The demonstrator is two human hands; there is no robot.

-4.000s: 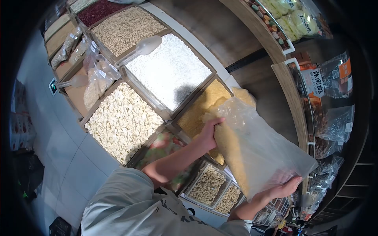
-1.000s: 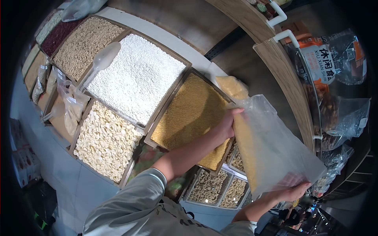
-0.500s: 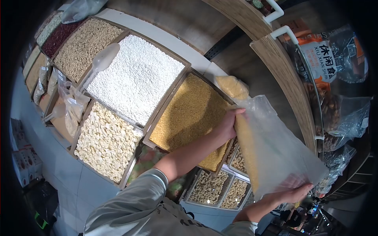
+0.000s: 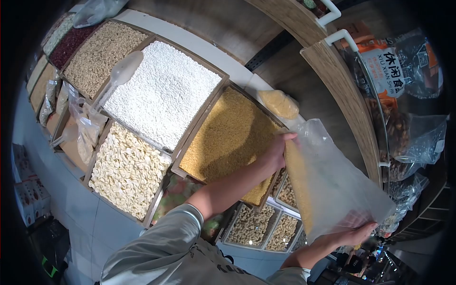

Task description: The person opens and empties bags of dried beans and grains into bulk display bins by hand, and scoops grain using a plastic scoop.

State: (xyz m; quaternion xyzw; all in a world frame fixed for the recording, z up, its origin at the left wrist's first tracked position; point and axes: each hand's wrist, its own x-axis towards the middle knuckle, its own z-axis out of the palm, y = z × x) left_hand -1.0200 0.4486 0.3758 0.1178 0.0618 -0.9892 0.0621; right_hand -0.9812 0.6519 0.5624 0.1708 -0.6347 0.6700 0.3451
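Right hand point(image 4: 357, 233) nearest, its grip closed on the lower corner of a cloudy plastic bag point(image 4: 339, 190), fingers kinda visible through the film. Left hand point(image 4: 279, 149) has a narrow grip pinching the bag's upper edge, with yellow grain point(image 4: 299, 190) bunched along that side. Bag's stretched between the two, just past the wooden bin's point(image 4: 183, 156) edge. Beyond that bin sits a small filled bag point(image 4: 279, 104), and there's only a tight gap between the stretched bag and the wooden shelf edge point(image 4: 351, 109)
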